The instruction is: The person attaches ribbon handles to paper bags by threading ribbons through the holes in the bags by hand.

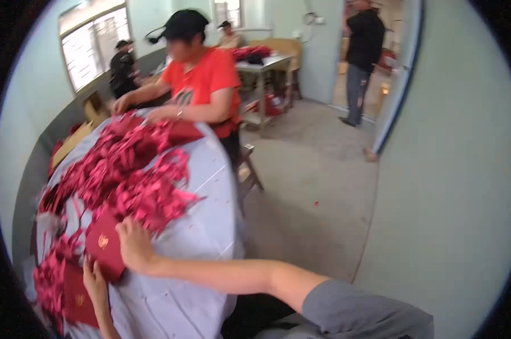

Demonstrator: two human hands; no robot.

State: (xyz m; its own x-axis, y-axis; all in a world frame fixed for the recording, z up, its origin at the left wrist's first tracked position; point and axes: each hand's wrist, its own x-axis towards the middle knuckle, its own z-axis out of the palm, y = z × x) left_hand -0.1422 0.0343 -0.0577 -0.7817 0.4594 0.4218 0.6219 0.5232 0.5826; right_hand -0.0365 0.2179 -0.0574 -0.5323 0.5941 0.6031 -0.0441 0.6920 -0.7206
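My right hand (135, 247) is closed on the right edge of a flat dark red cover (104, 240) with a small gold emblem, which lies tilted on the cloth-covered table (210, 175). Against its lower edge rests my left hand (95, 281), fingers stretched out and slightly apart. A second dark red cover (76, 294), also with a gold emblem, lies beside my left hand at the table's near left. Loose strips of red material (148, 198) are heaped just beyond the held cover, and another heap of red strips (49, 277) lies to its left.
Across the table a person in a red shirt (207, 85) handles more of the red pile. Behind them stands another table (261, 65) with red material. A wooden stool (250, 169) is by the table's right side. A person in dark clothes (364, 51) stands at the doorway.
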